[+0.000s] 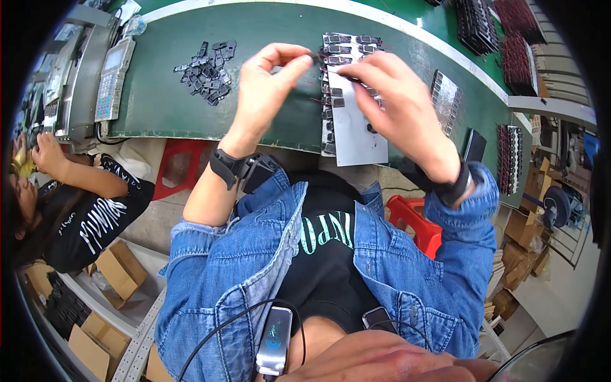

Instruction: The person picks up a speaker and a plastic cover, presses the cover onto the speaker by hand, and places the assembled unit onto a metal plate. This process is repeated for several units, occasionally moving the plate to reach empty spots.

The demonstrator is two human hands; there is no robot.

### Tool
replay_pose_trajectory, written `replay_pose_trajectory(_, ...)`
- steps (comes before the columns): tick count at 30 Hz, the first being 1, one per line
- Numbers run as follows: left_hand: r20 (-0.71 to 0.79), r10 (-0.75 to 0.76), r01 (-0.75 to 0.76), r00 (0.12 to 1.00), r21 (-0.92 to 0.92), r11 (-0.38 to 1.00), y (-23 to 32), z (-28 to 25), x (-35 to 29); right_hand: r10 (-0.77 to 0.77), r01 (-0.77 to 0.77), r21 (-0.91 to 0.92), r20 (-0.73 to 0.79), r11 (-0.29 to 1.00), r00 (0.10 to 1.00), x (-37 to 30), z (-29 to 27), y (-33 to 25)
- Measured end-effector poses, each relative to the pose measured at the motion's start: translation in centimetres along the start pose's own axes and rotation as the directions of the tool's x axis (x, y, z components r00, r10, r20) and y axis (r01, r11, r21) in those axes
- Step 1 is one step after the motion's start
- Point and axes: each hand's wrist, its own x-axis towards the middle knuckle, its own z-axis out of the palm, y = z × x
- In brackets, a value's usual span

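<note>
My left hand (270,83) is raised over the green bench, thumb and forefinger pinched together at the left edge of a pale board. A small dark bit shows at those fingertips, too small to name. Over the board (359,137), my right hand (401,95) has its fingers bent and closed together; what they grip is mostly hidden beneath them. Rows of small black rectangular modules (337,49) with thin red wires lie along the board's far part and left edge. Left of my left hand is a loose pile of small black parts (207,73).
A grey keypad device with a screen (113,79) stands at the bench's left end. Another tray of small parts (445,102) lies to the right, near racks of red-wired pieces (519,63). A co-worker (95,204) sits at the left. Red stools (417,219) stand below the bench.
</note>
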Motion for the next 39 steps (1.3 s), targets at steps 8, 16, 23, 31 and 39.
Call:
replay_pose_trajectory(8,0.01,0.128,-0.123,0.992,0.358,0.926,-0.9,1.7,-0.7,0.522,-0.435,0.525,-0.022,0.732,0.853,-2.0,-4.1,-0.6)
replay_pose_trajectory(16,0.015,0.448,-0.367,0.894,0.597,0.713,-0.2,1.0,-1.1,0.594,-0.454,0.737,0.09,0.5,0.8,-3.5,-3.5,-3.5)
replay_pose_trajectory(23,0.042,0.548,-0.105,0.836,0.991,0.085,-1.7,-9.2,3.1,0.608,-0.399,0.723,-0.037,0.564,0.793,-5.1,-4.2,-2.3)
replay_pose_trajectory(31,0.222,0.444,-0.259,0.868,0.965,0.025,-2.0,-9.3,3.2,0.575,-0.463,0.669,0.063,0.582,0.816,-5.9,-4.1,-2.5)
replay_pose_trajectory(39,0.033,0.158,-0.158,0.987,0.394,0.905,0.7,-4.7,-2.0,0.615,-0.519,0.793,0.243,0.32,0.75,-5.1,-2.9,-2.4)
